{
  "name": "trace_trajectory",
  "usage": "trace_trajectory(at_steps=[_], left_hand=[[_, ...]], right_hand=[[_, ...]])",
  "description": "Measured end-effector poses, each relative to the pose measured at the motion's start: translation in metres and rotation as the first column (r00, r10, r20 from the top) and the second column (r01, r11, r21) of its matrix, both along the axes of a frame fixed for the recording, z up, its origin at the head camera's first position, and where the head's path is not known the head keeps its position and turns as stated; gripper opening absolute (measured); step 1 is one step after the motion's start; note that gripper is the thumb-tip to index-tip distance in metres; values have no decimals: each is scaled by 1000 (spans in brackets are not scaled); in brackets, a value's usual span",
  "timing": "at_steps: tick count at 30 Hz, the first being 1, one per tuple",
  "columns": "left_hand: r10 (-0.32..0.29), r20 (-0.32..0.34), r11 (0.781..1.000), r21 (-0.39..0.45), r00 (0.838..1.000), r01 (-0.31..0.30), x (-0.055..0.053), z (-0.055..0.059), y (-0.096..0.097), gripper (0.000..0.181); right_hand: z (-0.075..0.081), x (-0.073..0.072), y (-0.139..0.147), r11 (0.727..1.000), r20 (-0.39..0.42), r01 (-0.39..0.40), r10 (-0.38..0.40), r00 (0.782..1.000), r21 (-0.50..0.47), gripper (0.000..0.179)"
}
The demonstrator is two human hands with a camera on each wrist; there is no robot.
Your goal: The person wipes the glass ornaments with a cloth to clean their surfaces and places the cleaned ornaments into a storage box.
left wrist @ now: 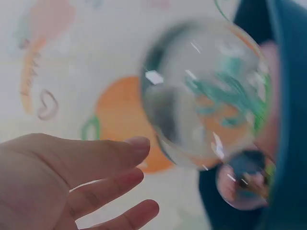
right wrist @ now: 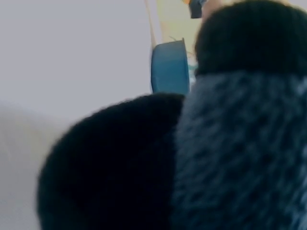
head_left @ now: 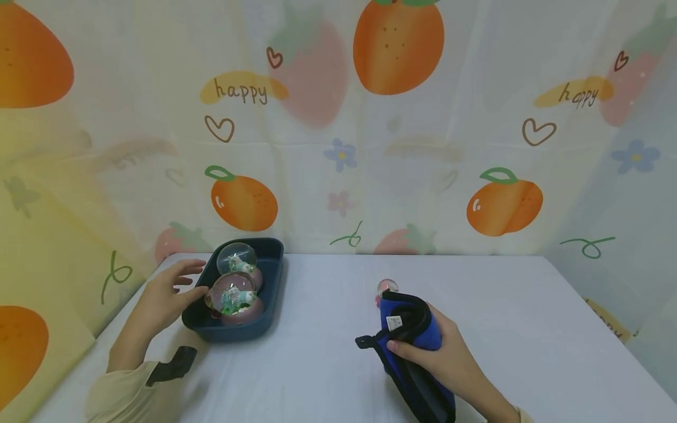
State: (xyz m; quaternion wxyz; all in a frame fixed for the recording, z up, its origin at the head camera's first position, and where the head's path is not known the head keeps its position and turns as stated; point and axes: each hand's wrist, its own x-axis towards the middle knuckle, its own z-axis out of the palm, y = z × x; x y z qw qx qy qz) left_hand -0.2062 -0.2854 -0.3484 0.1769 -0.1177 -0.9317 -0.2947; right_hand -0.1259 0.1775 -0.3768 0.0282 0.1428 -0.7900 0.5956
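Observation:
My right hand grips a folded blue cloth with black edging, a white label and a small loop. In the right wrist view the dark, fuzzy folds of this cloth fill much of the picture. My left hand is at the left side of a dark blue tray, its fingers loosely extended. Several snow globes with pink bases are in the tray, among them a front snow globe and a rear snow globe. Whether the left thumb touches the tray or a globe, I cannot tell.
A small snow globe stands on the white table just behind the cloth, partly hidden by it. Behind the table hangs a fruit-print curtain.

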Motion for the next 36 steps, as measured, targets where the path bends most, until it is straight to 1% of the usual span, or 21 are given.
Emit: trace_trajectory(at_steps=[3, 7, 11, 14, 17, 21, 24, 26, 29, 33, 36], left_hand=[[-1, -59, 1000, 16, 998, 2, 6, 11, 9, 46], [8, -92, 1000, 16, 996, -7, 13, 20, 23, 46], [1, -128, 1000, 30, 992, 2, 19, 25, 39, 47], [-16, -161, 999, 43, 987, 23, 22, 27, 51, 46], [-42, -212, 998, 33, 976, 51, 24, 27, 62, 44], [-94, -290, 995, 15, 952, 103, 23, 25, 73, 42], [-133, -318, 989, 12, 939, 144, 23, 23, 83, 41], [-154, -320, 987, -3, 935, 161, 23, 21, 92, 40], [-173, -288, 985, -25, 942, 173, 23, 16, 109, 38], [-193, -208, 981, -27, 959, 191, 21, 7, 130, 37], [-218, -141, 975, 3, 966, 221, 16, -3, 144, 37]], right_hand=[[0, -1, 2, 1000, -2, 5, -5, 1000, -1, 48], [1, -1, 4, 1000, 6, 13, -13, 1000, 4, 49], [4, -1, 8, 999, 0, 32, -32, 999, 7, 48], [7, -1, 11, 999, -8, 52, -52, 999, 9, 47], [10, -1, 12, 998, -11, 60, -60, 998, 17, 46], [11, -1, 12, 997, -16, 69, -69, 997, 25, 46], [12, -2, 11, 997, -23, 70, -70, 997, 26, 46], [12, -2, 11, 997, -27, 66, -65, 997, 25, 46], [12, -2, 11, 998, -30, 57, -57, 998, 21, 46], [12, -2, 12, 998, -29, 56, -56, 998, 19, 47], [12, -2, 13, 998, -27, 58, -57, 998, 21, 46]])
